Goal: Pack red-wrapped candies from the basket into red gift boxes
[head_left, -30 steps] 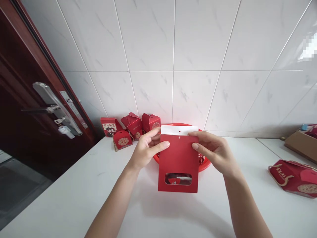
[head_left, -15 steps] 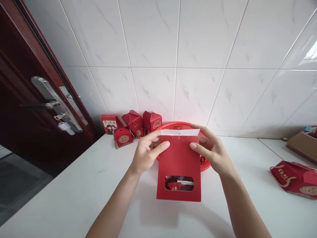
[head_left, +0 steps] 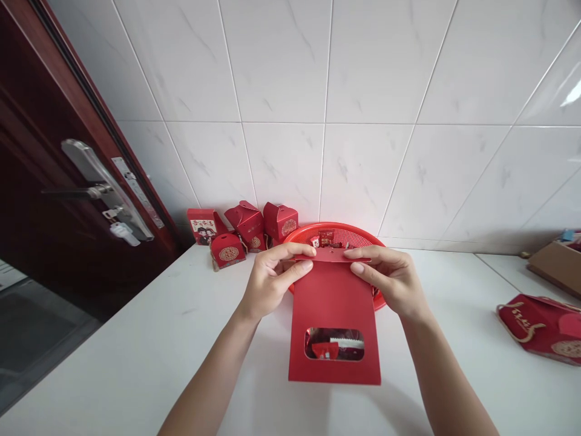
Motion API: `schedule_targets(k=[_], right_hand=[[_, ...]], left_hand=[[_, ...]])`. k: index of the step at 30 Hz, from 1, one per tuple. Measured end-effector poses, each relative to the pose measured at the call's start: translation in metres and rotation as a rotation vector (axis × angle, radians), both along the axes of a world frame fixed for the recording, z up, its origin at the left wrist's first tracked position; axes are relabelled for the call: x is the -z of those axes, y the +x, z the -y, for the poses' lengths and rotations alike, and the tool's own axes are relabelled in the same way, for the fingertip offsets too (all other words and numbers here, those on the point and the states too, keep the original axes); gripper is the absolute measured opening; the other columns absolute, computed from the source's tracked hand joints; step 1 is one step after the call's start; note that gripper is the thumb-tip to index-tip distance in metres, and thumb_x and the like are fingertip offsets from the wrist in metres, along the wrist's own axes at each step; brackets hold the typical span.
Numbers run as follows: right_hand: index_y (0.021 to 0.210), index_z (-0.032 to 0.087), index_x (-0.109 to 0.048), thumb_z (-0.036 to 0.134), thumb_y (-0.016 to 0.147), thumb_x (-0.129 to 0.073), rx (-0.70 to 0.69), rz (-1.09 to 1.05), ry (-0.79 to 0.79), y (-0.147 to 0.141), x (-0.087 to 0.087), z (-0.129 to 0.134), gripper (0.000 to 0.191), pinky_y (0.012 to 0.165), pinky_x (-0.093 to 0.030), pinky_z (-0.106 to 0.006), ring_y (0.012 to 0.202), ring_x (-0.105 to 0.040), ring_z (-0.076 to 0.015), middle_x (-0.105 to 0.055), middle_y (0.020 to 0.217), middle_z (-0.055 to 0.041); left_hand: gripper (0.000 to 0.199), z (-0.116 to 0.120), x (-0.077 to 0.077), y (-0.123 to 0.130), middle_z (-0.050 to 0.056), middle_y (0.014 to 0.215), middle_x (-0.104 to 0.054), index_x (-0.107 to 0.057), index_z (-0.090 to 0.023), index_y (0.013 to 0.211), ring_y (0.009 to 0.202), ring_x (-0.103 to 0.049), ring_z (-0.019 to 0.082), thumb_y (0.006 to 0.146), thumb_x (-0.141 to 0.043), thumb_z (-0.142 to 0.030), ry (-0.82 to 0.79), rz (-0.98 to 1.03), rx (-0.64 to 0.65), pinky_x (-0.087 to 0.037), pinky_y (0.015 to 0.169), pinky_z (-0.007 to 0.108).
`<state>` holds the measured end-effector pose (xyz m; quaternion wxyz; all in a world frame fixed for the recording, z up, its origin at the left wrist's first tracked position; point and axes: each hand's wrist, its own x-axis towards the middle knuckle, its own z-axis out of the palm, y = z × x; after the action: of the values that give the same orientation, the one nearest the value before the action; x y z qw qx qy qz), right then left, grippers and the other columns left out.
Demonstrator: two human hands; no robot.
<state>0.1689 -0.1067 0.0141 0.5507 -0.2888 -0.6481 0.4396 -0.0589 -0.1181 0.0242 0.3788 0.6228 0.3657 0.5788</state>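
Observation:
A flat-fronted red paper gift bag (head_left: 334, 297) hangs above the white counter, its window near the bottom showing wrapped sweets inside. My left hand (head_left: 273, 277) pinches the bag's top left corner, thumb in front and index finger over the folded flap. On the top right corner my right hand (head_left: 389, 280) holds in the same way. The flap (head_left: 334, 255) lies folded toward me across the top edge. Behind the bag stands a red plastic basket (head_left: 354, 229) with wrapped sweets in it, partly hidden by the bag and hands.
Several small red gift boxes (head_left: 245, 223) stand by the tiled wall, left of the basket. A red box with rope handles (head_left: 540, 330) sits at the right, with a brown carton (head_left: 556, 266) behind it. A dark red door (head_left: 36, 157) with keys (head_left: 124, 232) is at the left.
The bag's top flap, which stood up showing its white inside, is now folded down toward me. My index fingers have come over it, and the bag's lower end has moved slightly nearer.

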Motion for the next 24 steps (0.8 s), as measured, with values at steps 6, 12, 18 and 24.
schedule_targets(k=[6,12,18,24], right_hand=[[0.088,0.027,-0.085,0.04,0.077,-0.089,0.008,-0.004,0.013,0.0005,-0.0013,-0.0017,0.017,0.06,-0.064,-0.032,0.075,-0.075,-0.0219,-0.081,0.087,-0.0054],[0.087,0.027,-0.086,0.038,0.08,-0.086,0.046,-0.03,0.027,-0.0029,0.001,-0.0024,0.013,0.064,-0.064,-0.031,0.08,-0.076,-0.0228,-0.082,0.088,-0.0063],[0.087,0.027,-0.085,0.038,0.082,-0.085,0.056,-0.023,0.023,-0.0022,0.0015,-0.0015,0.013,0.068,-0.065,-0.034,0.086,-0.077,-0.025,-0.082,0.093,-0.007],[0.128,0.027,-0.072,0.04,0.091,-0.078,-0.042,0.058,-0.064,-0.0002,-0.0045,0.0003,0.04,0.057,-0.062,-0.031,0.071,-0.075,-0.021,-0.08,0.088,-0.0047]], left_hand=[[0.011,-0.0008,0.0022,-0.0014,0.005,0.083,-0.078,-0.081,-0.02,0.083,0.061,-0.061,0.014,0.075,-0.081,-0.028,0.018,-0.017,-0.04,-0.049,0.054,0.025],[0.014,0.0002,-0.0014,-0.0026,0.002,0.074,-0.076,-0.082,-0.021,0.085,0.057,-0.059,0.012,0.071,-0.083,-0.023,-0.011,0.011,0.037,-0.048,0.051,0.023],[0.015,-0.0012,0.0015,0.0017,0.0,0.068,-0.071,-0.081,-0.022,0.091,0.06,-0.06,0.013,0.079,-0.082,-0.03,-0.001,0.042,0.003,-0.048,0.054,0.024],[0.04,0.0004,0.006,0.0069,-0.001,0.065,-0.068,-0.074,-0.023,0.124,0.071,-0.066,0.018,0.085,-0.078,-0.032,0.014,0.0,-0.06,-0.053,0.062,0.026]])
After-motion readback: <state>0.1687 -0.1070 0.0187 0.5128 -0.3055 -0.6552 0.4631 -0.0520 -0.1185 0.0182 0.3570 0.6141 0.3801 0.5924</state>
